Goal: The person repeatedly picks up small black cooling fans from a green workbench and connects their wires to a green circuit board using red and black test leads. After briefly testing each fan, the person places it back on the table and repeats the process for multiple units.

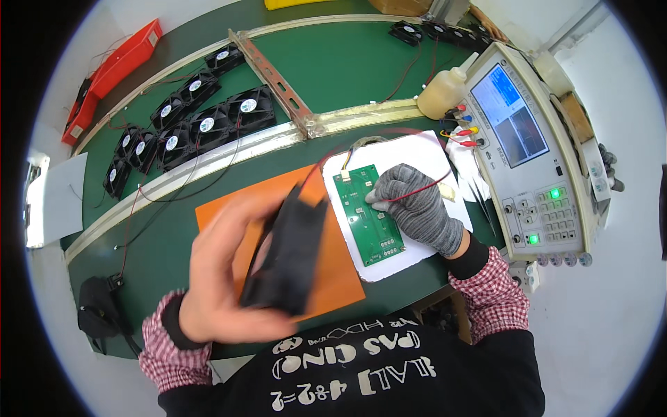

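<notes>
Nearest, a black fan, blurred, is gripped by the bare left hand, its thumb bent under the lower end and its fingers spread over the far one. It is held above an orange sheet, whose lower edge lies close to the table's near edge. To the left, open room is given by a wide stretch of green table, crossed only by thin wires and bounded by a black bag at the rim.

Just right of the sheet, a white board is set down, with a green circuit board on it. Over the latter's right edge is placed the gloved right hand; a red wire is pinched between its drawn-together fingertips, though whether the circuit board is touched cannot be told. Room on this side is narrowed by tweezers and by a tester with a lit screen.

Farther off, the surface is divided by a pale metal rail. Beyond it, black fans are lined up at left, and a bottle is stood beside the tester. At the far left, red bins are ranged near the white wall.
</notes>
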The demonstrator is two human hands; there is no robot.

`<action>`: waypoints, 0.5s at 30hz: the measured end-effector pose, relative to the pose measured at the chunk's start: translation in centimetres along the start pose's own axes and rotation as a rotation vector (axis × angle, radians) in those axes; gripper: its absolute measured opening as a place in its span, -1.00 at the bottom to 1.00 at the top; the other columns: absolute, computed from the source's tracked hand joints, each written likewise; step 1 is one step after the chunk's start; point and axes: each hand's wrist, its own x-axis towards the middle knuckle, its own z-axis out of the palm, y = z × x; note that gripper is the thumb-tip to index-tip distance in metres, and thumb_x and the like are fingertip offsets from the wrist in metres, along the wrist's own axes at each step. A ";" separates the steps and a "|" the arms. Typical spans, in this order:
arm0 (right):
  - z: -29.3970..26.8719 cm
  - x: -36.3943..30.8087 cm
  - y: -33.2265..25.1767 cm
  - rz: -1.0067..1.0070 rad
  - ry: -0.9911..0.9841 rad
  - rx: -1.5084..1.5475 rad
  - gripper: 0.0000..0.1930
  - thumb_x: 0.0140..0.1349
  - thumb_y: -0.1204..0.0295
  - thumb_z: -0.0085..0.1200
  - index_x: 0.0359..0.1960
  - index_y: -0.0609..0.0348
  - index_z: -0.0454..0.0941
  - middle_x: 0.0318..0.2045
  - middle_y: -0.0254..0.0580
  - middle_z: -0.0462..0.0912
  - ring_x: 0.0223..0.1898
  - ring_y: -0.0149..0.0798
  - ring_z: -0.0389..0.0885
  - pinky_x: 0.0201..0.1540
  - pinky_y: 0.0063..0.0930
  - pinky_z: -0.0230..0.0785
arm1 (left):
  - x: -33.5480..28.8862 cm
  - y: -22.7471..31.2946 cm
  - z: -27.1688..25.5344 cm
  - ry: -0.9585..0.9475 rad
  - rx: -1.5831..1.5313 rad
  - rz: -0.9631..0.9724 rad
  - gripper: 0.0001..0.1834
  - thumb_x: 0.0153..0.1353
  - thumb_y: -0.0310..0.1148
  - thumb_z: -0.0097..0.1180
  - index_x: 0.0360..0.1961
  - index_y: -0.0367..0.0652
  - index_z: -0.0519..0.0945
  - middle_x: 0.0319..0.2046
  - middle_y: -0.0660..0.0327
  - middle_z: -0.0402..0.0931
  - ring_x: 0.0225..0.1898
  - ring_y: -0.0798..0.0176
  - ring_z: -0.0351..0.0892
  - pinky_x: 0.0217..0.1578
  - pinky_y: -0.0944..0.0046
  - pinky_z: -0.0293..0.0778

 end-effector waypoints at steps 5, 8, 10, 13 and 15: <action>0.2 -0.5 0.0 0.194 0.105 0.208 -0.87 0.17 0.54 0.25 -0.24 0.20 0.66 -0.37 -0.21 0.63 -0.29 -0.25 0.63 -0.17 -0.41 0.49 | 10.0 -1.9 1.0 0.307 0.499 0.473 -0.41 0.02 -0.26 0.39 0.10 -0.20 0.58 0.05 0.04 0.51 0.01 0.04 0.55 0.05 0.14 0.45; 0.1 -0.2 -0.7 0.209 0.175 0.211 -0.80 0.16 0.49 0.29 -0.17 0.20 0.65 -0.37 -0.22 0.61 -0.30 -0.26 0.62 -0.18 -0.41 0.48 | 9.5 1.2 3.0 -0.102 -0.386 0.320 -0.73 0.29 -0.24 0.19 -0.16 -0.23 0.69 -0.10 0.03 0.54 -0.13 0.19 0.60 -0.07 0.17 0.53; -0.1 -0.3 -1.0 0.315 0.125 0.185 -0.72 0.16 0.44 0.31 -0.09 0.20 0.63 -0.36 -0.21 0.61 -0.29 -0.29 0.62 -0.17 -0.41 0.49 | 8.0 3.8 5.0 -0.349 -0.886 0.286 -0.72 0.31 -0.24 0.17 -0.16 -0.24 0.68 -0.12 0.04 0.52 -0.14 0.19 0.59 -0.09 0.18 0.52; 0.9 0.1 -0.3 0.238 0.097 0.188 -0.74 0.19 0.46 0.27 -0.08 0.19 0.63 -0.34 -0.19 0.61 -0.29 -0.29 0.63 -0.17 -0.42 0.49 | 5.5 6.7 8.2 -0.446 -1.285 0.264 -0.71 0.33 -0.22 0.14 -0.16 -0.26 0.67 -0.15 0.06 0.50 -0.17 0.19 0.56 -0.12 0.20 0.50; 0.3 0.1 -0.7 0.228 0.094 0.135 -0.78 0.25 0.49 0.21 -0.08 0.24 0.63 -0.33 -0.20 0.64 -0.27 -0.34 0.62 -0.14 -0.47 0.48 | 4.9 8.0 9.3 -0.455 -1.447 0.293 -0.70 0.35 -0.22 0.12 -0.16 -0.27 0.67 -0.18 0.07 0.48 -0.19 0.19 0.55 -0.14 0.21 0.49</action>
